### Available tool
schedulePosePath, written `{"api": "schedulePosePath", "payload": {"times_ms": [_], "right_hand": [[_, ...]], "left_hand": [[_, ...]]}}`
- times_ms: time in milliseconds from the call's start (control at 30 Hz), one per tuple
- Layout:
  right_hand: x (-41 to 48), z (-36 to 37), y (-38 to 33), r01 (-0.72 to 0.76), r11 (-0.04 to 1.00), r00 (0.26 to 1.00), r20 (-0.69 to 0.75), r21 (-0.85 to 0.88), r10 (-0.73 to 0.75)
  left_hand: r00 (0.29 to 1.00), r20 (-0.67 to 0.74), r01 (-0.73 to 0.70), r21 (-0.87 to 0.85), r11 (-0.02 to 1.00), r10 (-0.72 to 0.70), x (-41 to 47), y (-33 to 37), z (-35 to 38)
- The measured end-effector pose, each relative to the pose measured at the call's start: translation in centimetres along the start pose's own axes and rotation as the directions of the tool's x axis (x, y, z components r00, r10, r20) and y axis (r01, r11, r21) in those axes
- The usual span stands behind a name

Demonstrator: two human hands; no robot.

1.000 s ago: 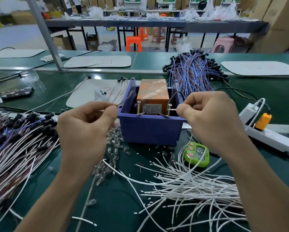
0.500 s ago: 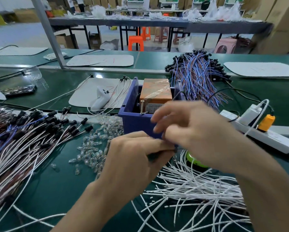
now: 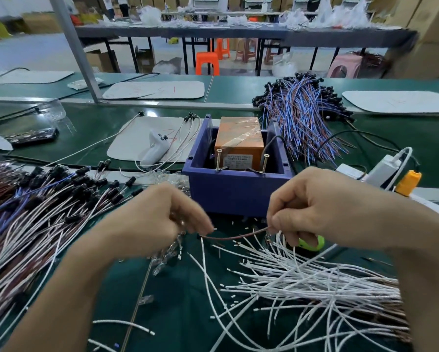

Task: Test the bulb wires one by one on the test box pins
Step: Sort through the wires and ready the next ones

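The blue test box (image 3: 236,189) stands at the middle of the green bench with an orange block (image 3: 239,138) inside and two upright screw pins (image 3: 241,161) at its front rim. In front of the box my left hand (image 3: 160,219) and my right hand (image 3: 322,209) each pinch one end of a short brown wire (image 3: 235,237), stretched between them just above the bench. It touches neither pin. Whether a bulb is on the wire is hidden by my left fingers.
White wires (image 3: 302,283) lie spread at the lower right, black-capped wires (image 3: 43,207) at the left, small clear bulbs (image 3: 165,257) under my left hand. A blue and brown bundle (image 3: 302,115) lies behind the box. A green timer (image 3: 312,242) and a power strip (image 3: 381,171) sit right.
My hands left the pins, came down in front of the box and met over the wires. Now they have parted, with a brown wire held between them.
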State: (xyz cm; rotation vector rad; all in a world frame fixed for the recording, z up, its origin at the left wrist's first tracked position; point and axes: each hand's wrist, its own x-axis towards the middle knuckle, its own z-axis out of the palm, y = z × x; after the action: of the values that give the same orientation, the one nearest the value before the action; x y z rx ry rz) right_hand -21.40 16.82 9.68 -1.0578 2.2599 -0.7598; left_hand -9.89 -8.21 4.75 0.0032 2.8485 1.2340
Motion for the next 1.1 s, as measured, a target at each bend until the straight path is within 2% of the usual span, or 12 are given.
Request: {"api": "schedulePosePath", "payload": {"times_ms": [133,367,467,567,633,700,767,833,900,967,1033,1100], "right_hand": [[0.1,-0.4,0.5,0.026,1.000,1.000,0.002,0.009,-0.026],[-0.1,-1.0,0.5,0.146,0.977,0.989,0.000,0.156,-0.148],[-0.5,-1.5,0.6,0.133,0.980,0.991,-0.002,0.151,-0.134],[-0.9,-1.8,0.7,-0.008,0.999,1.000,0.013,-0.048,0.008],[-1.4,-1.7,0.6,-0.141,0.950,0.989,0.013,-0.280,0.151],[-1.9,-1.4,-0.3,-0.195,0.905,0.980,-0.055,-0.377,0.189],[-2.3,-1.0,-1.7,-0.109,0.910,0.972,-0.236,-0.401,0.013],[-2.4,0.2,-3.4,0.079,0.952,0.895,-0.399,-0.295,-0.198],[-2.1,2.1,-5.0,0.156,0.961,0.913,-0.339,-0.226,-0.228],[-1.4,4.3,-5.7,0.116,0.949,0.972,-0.165,-0.293,-0.170],[-0.6,5.5,-5.5,0.074,0.943,0.994,-0.054,-0.325,-0.097],[0.0,5.5,-4.7,0.054,0.950,0.997,-0.034,-0.306,-0.067]], "left_hand": [[0.978,0.047,0.179,0.299,0.937,-0.202,0.4,-1.5,0.1],[0.998,0.012,0.048,0.359,0.932,-0.056,1.7,-1.3,2.6],[0.999,0.025,0.034,0.354,0.935,-0.046,1.5,-1.2,2.2],[0.996,0.052,0.057,0.333,0.941,-0.078,0.7,-1.2,1.1],[0.992,0.072,0.085,0.223,0.971,-0.104,0.1,-0.8,0.5],[0.987,0.131,0.074,0.111,0.991,-0.088,-0.2,0.0,0.6],[0.977,0.207,0.041,0.073,0.997,-0.055,-0.5,1.0,1.1],[0.961,0.277,-0.012,0.062,0.998,-0.005,-0.6,1.9,1.9],[0.954,0.289,-0.081,-0.007,0.997,0.079,-0.5,2.7,2.7],[0.954,0.264,-0.108,-0.128,0.986,0.139,-0.4,3.0,3.2],[0.969,0.236,-0.045,-0.145,0.988,0.078,-0.1,2.8,3.5],[0.967,0.252,0.063,-0.088,0.994,-0.039,0.0,2.4,3.6]]}}
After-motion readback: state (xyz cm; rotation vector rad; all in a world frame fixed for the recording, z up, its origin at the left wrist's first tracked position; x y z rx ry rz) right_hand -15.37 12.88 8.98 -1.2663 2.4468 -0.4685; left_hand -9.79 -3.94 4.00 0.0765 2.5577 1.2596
